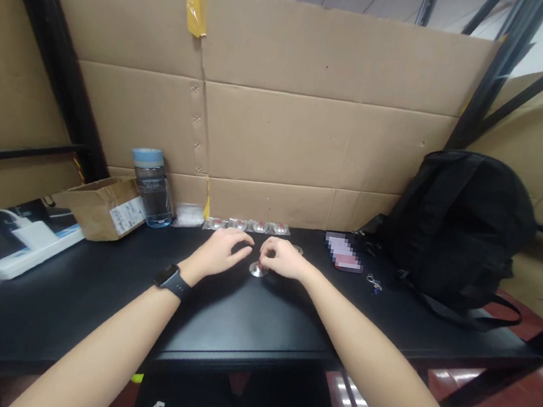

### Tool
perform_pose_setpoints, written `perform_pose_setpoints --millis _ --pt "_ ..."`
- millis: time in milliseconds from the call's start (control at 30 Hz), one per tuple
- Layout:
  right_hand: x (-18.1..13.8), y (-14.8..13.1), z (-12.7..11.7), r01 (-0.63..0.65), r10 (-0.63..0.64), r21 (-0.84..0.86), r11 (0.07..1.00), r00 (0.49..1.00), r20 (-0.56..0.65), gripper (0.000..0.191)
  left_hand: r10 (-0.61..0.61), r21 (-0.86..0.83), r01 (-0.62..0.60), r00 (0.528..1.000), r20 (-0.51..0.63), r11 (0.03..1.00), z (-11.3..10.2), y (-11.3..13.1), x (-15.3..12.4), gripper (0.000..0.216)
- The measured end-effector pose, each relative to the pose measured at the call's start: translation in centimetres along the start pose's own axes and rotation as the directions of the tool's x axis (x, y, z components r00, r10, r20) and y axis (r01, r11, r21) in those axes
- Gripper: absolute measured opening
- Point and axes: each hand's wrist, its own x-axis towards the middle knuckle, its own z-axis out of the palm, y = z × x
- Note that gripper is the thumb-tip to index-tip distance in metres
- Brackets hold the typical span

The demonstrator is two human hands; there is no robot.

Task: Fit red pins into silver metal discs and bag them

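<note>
A small shiny silver disc with a red part on top (258, 270) sits on the black table (235, 320) in front of me. My right hand (281, 257) has its thumb and fingers curled together at the red part, in a pinch. To the left of the disc, my left hand (221, 250) hovers with thumb and fingers apart and nothing between them. Behind both hands, several similar silver-and-red pieces in clear packets (260, 227) lie in a row along the cardboard. Part of a round item (299, 250) shows behind my right hand; I cannot make out what it is.
At the left stand a blue-lidded water bottle (153, 190), an open cardboard box (104, 207) and a white power strip (32, 254). A clear plastic bundle (190, 215) lies beside the bottle. Rightward are a phone (343, 251), keys (373, 283) and a black backpack (464, 230).
</note>
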Motion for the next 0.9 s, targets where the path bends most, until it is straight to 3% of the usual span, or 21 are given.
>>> perform_pose_setpoints --millis 133,267,367,533,733,900 --pt "0.0 0.1 -0.4 0.009 -0.010 -0.038 0.999 1.000 -0.008 0.009 -0.114 0.108 0.125 0.989 -0.097 0.986 -2.8 -2.4 -0.3 0.024" --pt "0.1 1.4 -1.8 -0.038 0.031 -0.168 0.985 0.998 -0.045 0.010 -0.346 0.163 0.363 0.930 -0.128 0.917 -4.4 -5.0 -2.0 0.031" --pt "-0.2 3.2 -3.3 -0.140 0.121 -0.226 0.964 0.988 -0.097 0.011 -0.457 0.171 0.466 0.885 -0.092 0.868 -4.3 -5.6 -3.9 0.032" --pt "-1.0 6.1 -5.4 -0.305 0.279 -0.274 0.912 0.952 -0.129 0.023 -0.563 0.137 0.578 0.816 -0.132 0.805 -3.3 -4.1 -5.6 0.033" --pt "-1.3 6.8 -5.8 -0.347 0.346 -0.269 0.899 0.937 -0.054 0.031 -0.511 0.185 0.508 0.859 -0.033 0.841 -1.5 -3.7 -4.9 0.032" --pt "-1.3 6.5 -5.4 -0.322 0.334 -0.241 0.915 0.943 0.007 0.037 -0.322 0.375 0.244 0.933 0.159 0.894 -1.5 -4.4 -3.1 0.029"
